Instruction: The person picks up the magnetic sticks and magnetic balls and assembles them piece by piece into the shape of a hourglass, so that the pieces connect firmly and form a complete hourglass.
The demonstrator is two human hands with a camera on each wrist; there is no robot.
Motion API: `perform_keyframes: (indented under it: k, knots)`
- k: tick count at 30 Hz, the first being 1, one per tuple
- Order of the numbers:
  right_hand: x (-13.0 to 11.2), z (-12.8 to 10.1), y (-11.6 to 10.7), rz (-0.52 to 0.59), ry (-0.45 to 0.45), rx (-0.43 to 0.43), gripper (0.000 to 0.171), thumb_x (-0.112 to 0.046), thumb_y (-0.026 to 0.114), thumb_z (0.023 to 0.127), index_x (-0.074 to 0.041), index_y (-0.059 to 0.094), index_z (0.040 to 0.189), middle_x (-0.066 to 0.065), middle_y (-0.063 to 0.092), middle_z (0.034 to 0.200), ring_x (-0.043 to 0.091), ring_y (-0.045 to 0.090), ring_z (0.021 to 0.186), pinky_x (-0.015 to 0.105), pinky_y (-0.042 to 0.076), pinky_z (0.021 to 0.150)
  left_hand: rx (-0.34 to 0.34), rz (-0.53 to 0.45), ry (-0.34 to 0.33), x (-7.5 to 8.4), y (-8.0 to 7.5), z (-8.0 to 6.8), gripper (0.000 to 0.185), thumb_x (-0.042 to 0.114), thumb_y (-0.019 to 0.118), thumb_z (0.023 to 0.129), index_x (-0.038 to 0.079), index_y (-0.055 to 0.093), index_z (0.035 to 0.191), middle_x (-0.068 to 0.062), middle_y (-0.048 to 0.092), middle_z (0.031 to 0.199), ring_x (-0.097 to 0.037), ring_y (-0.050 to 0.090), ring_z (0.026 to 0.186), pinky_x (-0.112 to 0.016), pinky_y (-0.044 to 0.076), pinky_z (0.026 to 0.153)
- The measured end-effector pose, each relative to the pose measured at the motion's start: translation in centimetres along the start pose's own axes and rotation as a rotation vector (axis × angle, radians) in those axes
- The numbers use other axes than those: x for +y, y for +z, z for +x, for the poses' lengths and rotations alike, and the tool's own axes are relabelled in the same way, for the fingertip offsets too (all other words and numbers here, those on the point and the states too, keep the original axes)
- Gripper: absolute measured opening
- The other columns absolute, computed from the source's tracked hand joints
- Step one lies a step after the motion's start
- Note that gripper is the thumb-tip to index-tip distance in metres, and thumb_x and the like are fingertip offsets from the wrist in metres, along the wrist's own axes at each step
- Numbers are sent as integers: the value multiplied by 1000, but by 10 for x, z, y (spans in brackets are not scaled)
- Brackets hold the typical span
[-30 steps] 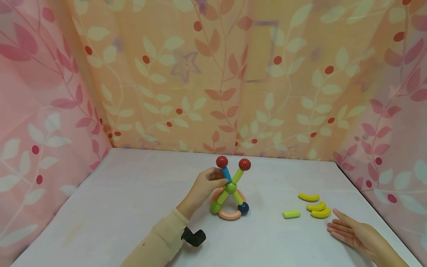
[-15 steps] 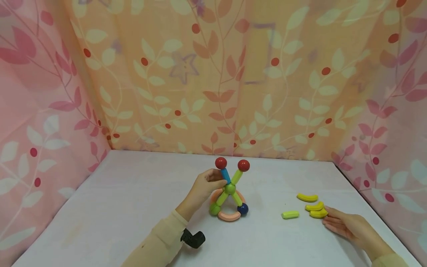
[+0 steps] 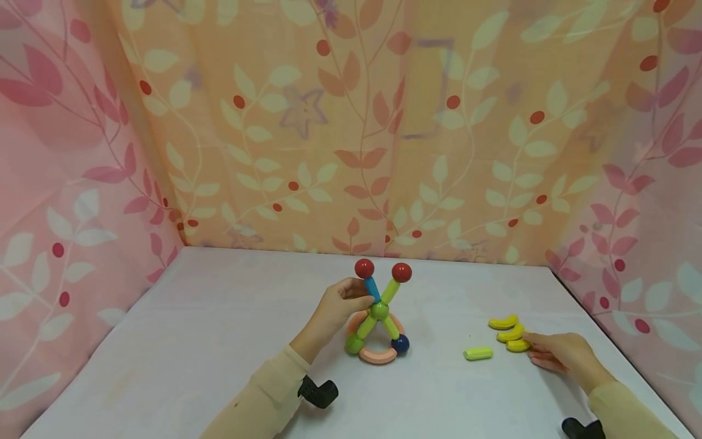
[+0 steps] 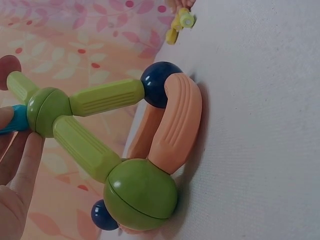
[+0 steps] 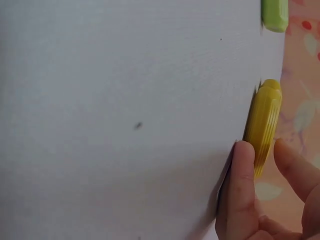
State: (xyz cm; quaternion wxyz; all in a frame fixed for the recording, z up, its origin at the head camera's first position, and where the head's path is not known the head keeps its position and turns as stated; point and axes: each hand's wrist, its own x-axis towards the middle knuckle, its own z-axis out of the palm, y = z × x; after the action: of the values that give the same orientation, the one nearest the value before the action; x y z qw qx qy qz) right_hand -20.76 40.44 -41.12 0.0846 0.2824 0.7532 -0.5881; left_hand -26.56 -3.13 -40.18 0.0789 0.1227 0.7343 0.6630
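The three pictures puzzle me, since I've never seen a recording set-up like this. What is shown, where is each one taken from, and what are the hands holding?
There is no machine here: a person works with two bare hands and wears three cameras. The wide picture comes from a camera on the head, looking down at a white table walled by leaf-patterned cloth. The other two come from cameras on the wrists.

The left hand holds the blue stick of a toy structure made of sticks and balls, which stands on a peach ring. The left wrist view shows this from close up.

The right hand pinches one of three curved yellow pieces lying at the right; the right wrist view shows fingers on either side of it. A light green stick lies loose on the table nearby.
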Motion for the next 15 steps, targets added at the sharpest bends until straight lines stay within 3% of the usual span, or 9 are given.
perform_keyframes:
  k: [4,15]
  knots:
    - [-3,1,4,-79,-18,58,60,-20,70,93,24,42,123,0,67,65,11,70,57,24,60,63,-1,-7,4,1,0,-1,34,26,69,93,9,64,123,-7,70,117,-17,64,111,-42,51,104]
    - [-11,1,7,-50,-17,48,37,-11,67,89,16,50,107,1,65,65,12,68,57,27,61,63,1,-11,13,3,-1,-1,33,24,69,93,9,64,122,-7,70,117,-17,64,109,-41,52,103]
